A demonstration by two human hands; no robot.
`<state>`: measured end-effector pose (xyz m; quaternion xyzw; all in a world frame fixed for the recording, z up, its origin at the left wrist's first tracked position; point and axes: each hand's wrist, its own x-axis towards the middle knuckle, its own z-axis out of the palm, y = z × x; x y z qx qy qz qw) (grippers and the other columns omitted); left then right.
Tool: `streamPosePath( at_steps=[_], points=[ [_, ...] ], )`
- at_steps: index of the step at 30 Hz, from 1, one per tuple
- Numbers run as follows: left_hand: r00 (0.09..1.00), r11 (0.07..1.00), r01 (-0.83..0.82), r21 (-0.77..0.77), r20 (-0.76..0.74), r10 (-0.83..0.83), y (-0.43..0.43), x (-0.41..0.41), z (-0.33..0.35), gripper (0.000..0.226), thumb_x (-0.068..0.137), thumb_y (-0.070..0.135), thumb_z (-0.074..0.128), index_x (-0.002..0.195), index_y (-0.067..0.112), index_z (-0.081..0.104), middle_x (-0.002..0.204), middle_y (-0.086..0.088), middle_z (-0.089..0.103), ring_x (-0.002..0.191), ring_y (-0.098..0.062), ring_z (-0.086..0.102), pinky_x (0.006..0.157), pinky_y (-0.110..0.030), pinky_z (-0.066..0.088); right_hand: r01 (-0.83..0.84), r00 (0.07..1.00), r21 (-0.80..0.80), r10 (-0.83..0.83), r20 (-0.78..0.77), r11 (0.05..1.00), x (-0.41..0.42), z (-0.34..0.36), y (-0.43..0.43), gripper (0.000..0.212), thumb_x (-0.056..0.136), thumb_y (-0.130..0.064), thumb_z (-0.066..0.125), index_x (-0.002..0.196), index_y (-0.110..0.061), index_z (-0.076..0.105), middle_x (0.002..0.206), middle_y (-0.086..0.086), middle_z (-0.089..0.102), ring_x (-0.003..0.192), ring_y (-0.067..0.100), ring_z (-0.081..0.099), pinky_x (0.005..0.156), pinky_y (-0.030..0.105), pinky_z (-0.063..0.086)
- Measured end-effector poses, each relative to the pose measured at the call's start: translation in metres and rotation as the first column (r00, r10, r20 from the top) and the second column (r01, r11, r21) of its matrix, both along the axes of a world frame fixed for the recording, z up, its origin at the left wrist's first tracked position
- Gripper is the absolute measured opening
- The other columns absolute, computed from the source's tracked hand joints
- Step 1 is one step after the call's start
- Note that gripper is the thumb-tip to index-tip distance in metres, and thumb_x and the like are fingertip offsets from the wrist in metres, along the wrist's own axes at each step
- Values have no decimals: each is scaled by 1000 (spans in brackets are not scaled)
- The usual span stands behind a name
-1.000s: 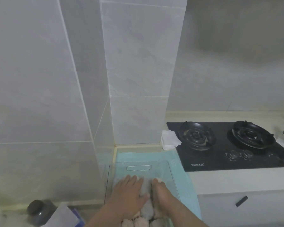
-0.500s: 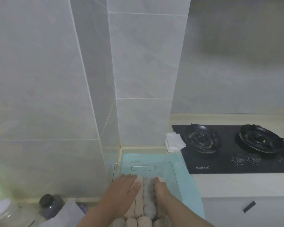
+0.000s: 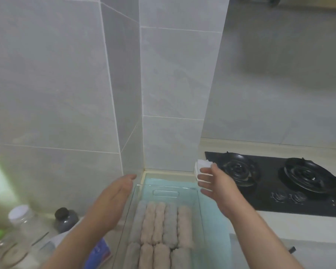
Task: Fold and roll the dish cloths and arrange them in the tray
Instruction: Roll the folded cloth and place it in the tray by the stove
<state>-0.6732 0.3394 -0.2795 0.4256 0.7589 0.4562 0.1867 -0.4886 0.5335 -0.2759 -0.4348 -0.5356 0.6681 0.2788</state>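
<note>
A clear plastic tray (image 3: 166, 188) lies on a light blue mat on the counter. Several rolled dish cloths (image 3: 161, 226), beige and grey, lie side by side in it in two rows. My left hand (image 3: 113, 199) hovers to the left of the tray's far corner, fingers straight, holding nothing. My right hand (image 3: 216, 186) hovers to the right of the tray's far corner, fingers relaxed and spread, empty. Neither hand touches the cloths.
A black gas hob (image 3: 275, 179) with two burners sits to the right. A white folded cloth (image 3: 202, 167) lies behind my right hand. A dark-lidded jar (image 3: 65, 220), a clear jar (image 3: 20, 216) and a blue packet (image 3: 99, 253) stand at the left. Tiled walls close the corner.
Both hands have lifted off the rolled cloths and spread apart to either side of the tray. The view has tilted, showing more of the tray.
</note>
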Motion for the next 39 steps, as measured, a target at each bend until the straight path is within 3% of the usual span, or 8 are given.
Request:
streamPosePath(
  at_steps=[3,7,15,19,25,30,34,39],
  points=[
    [995,990,-100,98,-1,101,-13,8,8,50,73,71,17,110,54,46,133,17,47,122,-4,41,109,-30,29,37,990,98,-23,-141,994,33,37,5,35,101,-33,38,98,-11,65,101,9,69,93,24,65,91,38,50],
    [981,944,-186,274,105,162,-20,49,24,54,73,68,27,110,44,57,132,5,57,126,-18,49,113,-46,31,-12,975,229,62,-214,973,62,56,0,26,100,-20,42,97,-13,67,102,9,71,96,25,66,87,36,52],
    [879,809,-476,344,168,446,-49,169,28,46,79,64,32,107,46,63,123,17,60,122,-13,53,108,-37,36,-359,897,411,431,-95,838,127,63,-12,20,99,-18,46,100,-23,65,107,-2,68,103,16,63,92,32,51],
    [798,754,-596,274,105,593,-103,230,31,43,76,69,29,102,61,61,123,23,59,118,-2,53,104,-34,37,-508,816,407,575,-54,759,138,60,-36,19,97,-17,49,97,-28,65,106,-1,69,102,22,62,95,38,51],
    [543,494,-808,319,80,836,-221,324,57,63,74,77,28,116,42,58,124,19,60,119,-2,52,106,-33,36,-683,625,398,772,-114,612,129,74,-132,21,96,-13,49,90,-26,64,103,3,68,100,20,63,87,33,50],
    [306,244,-887,392,104,946,-325,410,66,56,75,77,33,110,44,61,122,15,62,122,-3,52,112,-38,34,-823,359,423,924,-131,380,148,91,-247,20,96,-11,49,92,-25,64,104,3,67,97,20,61,86,33,50],
    [127,84,-914,396,82,989,-405,497,67,67,70,88,31,112,44,58,124,17,60,123,0,50,111,-35,33,-872,149,450,980,-130,192,183,98,-349,20,96,-13,49,94,-25,64,102,0,67,102,18,61,87,34,50],
    [-104,-150,-906,396,134,985,-499,607,70,59,70,79,32,109,41,57,122,13,59,119,0,50,111,-35,33,-887,-70,462,991,-116,-9,245,88,-482,17,96,-18,51,98,-29,64,106,-4,66,106,17,61,93,37,51]
  ],
)
